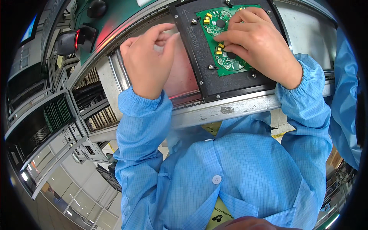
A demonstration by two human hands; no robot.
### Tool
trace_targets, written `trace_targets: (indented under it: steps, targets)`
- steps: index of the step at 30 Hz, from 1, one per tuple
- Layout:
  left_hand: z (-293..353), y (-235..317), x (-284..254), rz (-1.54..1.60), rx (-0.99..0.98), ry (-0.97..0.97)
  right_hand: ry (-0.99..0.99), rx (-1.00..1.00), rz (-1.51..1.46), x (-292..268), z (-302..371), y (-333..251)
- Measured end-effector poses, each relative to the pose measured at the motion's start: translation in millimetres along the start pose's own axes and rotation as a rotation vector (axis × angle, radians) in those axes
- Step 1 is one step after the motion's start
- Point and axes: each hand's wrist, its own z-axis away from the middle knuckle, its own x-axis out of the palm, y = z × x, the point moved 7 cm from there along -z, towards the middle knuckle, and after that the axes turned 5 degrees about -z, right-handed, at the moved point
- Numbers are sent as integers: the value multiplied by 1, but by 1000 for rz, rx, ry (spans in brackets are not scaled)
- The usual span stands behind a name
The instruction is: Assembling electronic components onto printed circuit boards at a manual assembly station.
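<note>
A green circuit board [226, 69] lies in a black carrier frame [197, 73], held by small black clips around its edge. Round sections are marked on it, with small yellow block-shaped components [207, 17] standing at the upper left. My right hand [260, 44] is over the board, covering part of it, its thumb and forefinger closing about a small yellow component [221, 45] beside other yellow ones. To the left of the carrier, my left hand [147, 59] is raised above the rails, thumb and forefinger apart and the other fingers curled. I see nothing in it.
The carrier sits on a conveyor with a metal front rail [230, 109]. A black scanner [71, 41] with a red light stands on the green surface at upper left. Racks holding boards [57, 115] are at the left. Another person's blue sleeve [347, 99] is at the right edge.
</note>
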Motion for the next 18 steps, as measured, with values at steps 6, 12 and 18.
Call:
trace_targets:
  steps: [6,12,18]
  targets:
    - [6,-5,13,304,-233,-110,56,-62,-268,23,4,-21]
    - [18,28,39,697,-246,-355,-215,-141,-310,51,20,-52]
    - [13,45,35,458,-48,-383,-86,160,37,30,24,-11]
